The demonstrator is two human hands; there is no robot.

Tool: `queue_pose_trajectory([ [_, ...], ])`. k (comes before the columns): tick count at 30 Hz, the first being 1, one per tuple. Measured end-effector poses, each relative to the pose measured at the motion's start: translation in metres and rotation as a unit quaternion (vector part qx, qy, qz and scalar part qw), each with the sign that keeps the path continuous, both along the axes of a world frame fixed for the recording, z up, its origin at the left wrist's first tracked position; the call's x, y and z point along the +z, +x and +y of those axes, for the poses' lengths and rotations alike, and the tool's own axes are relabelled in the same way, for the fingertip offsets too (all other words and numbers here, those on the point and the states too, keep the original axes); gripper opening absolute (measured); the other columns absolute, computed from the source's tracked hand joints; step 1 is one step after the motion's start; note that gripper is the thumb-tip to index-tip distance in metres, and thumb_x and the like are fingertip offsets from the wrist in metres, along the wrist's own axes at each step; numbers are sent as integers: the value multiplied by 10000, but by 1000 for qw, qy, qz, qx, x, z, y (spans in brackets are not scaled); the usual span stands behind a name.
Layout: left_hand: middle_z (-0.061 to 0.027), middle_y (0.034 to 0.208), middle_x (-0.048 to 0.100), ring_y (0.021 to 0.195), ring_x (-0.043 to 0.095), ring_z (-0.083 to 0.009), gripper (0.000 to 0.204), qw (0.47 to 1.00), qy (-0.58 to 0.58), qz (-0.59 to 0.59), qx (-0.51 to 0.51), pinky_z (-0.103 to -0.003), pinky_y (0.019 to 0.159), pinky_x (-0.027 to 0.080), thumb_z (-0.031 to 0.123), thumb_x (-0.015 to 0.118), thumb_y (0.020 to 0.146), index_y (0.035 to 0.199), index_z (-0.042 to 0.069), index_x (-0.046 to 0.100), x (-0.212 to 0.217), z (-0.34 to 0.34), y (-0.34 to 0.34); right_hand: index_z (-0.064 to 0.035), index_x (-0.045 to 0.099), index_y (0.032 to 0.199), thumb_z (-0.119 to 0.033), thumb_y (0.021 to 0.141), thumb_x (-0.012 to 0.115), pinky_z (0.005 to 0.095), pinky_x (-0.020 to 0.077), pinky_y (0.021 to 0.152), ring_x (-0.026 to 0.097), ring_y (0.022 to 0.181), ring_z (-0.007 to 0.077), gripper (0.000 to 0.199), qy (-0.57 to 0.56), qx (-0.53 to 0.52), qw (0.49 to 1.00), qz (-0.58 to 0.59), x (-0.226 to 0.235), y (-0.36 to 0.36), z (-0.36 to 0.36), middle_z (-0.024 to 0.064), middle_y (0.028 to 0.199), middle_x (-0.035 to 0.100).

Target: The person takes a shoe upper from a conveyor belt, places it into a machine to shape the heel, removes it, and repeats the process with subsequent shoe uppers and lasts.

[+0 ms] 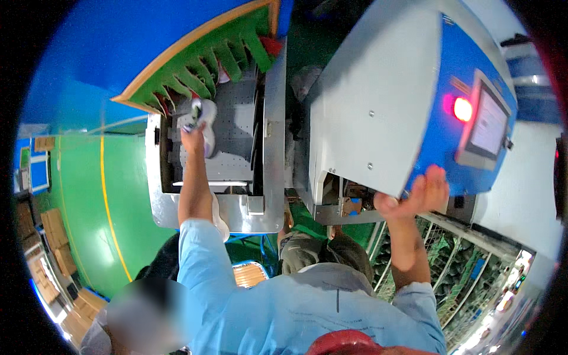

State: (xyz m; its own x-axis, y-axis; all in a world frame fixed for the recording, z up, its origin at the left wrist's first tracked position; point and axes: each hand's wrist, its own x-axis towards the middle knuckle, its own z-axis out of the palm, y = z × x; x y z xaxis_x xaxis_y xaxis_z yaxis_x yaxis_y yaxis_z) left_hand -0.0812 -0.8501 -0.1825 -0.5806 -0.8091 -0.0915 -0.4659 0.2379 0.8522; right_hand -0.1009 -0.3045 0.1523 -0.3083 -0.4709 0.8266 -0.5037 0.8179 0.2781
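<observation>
A pale sneaker (208,121) with dark purple and green parts lies over the perforated grey bed inside the opening of a metal machine (274,154). My left hand (192,137) reaches in and grips its upper, fingers closed. Green strips (195,80) hang in a curtain just beyond the shoe. On the other side, my right hand (417,195) is held at the lower edge of a white and blue machine cabinet (378,112), fingers stretched and thumb apart, with nothing in it. Whether it touches the cabinet is unclear.
The cabinet carries a screen (488,121) and a glowing red light (462,109). Below right stands a wire rack (455,272) of dark items. Another person (142,313) is close at lower left. A slatted stool (249,274) and stacked cartons (56,234) also show.
</observation>
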Motion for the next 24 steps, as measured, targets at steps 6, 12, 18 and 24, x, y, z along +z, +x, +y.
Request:
queue_pose_trajectory([
  [6,-96,1095,704,890,691,-199,323,849,488,199,-28,-291,681,535,205,728,916,1166,21,640,79,158,105,3,572,1353,-378,975,544,487,245,1182,459,1391,356,537,-93,39,971,-214,51,34,-8,174,1436,572],
  [12,-135,1412,566,1279,577,-282,1000,727,589,275,-222,-452,1088,477,526,860,747,1472,3,412,278,369,198,-32,143,1622,-198,784,805,444,251,1216,324,1483,346,1081,-384,268,633,-617,15,155,-2,213,1605,337],
  [18,-92,1391,591,1246,570,-206,1059,724,502,53,-470,-375,1063,457,203,993,624,1481,-7,409,327,413,220,-89,221,1615,-11,757,723,400,412,1129,504,1341,248,997,-531,327,229,-747,13,172,104,116,1503,467],
  [24,-123,886,760,773,632,-127,218,746,213,-93,-624,-330,764,530,174,736,893,979,-26,739,302,481,237,65,517,1347,-193,894,660,425,606,873,729,937,320,541,-629,196,-141,-739,-48,219,193,215,1131,700],
])
